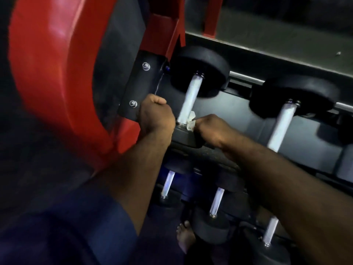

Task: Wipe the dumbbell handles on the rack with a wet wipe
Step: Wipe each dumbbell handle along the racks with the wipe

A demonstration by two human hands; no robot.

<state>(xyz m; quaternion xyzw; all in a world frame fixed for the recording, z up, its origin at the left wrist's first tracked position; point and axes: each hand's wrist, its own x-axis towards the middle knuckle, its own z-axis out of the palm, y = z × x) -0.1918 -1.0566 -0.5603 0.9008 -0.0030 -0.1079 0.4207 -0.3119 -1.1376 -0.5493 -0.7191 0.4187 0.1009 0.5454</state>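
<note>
Big picture first: the red rack frame [57, 73] looms to the left of the left hand, and the dark upper shelf [238, 111] runs away to the right of both hands.

On that shelf, the leftmost dumbbell [200, 69] is the one being worked. Its pale handle [189, 98] runs up and away from between the two hands. A second dumbbell's handle [282, 125] sits well off to the right of the right hand, with nothing touching it. Below both forearms, three lower-tier handles [168, 183], [216, 200], [271, 229] wait as well.

So how far along is it? Hard to call! Every handle gleams alike, so nothing shows which ones are already clean. My read is one handle in hand and at least four others that may need a pass, so there is plenty left.

Now the hands. The left hand [154, 113] is clenched in a fist just left of the handle's near end, up against the near head [188, 138]. Nothing shows in it, though its fingers are hidden underneath, so whether they grip anything I cannot tell. The right hand [212, 129] comes in from the right, fingers pinched tight on the wet wipe [191, 121].

And the wipe itself is a small white bunch at the right hand's fingertips, touching the handle's near end right where it meets the head. From there the whole length of the handle lies beyond the hand.
</note>
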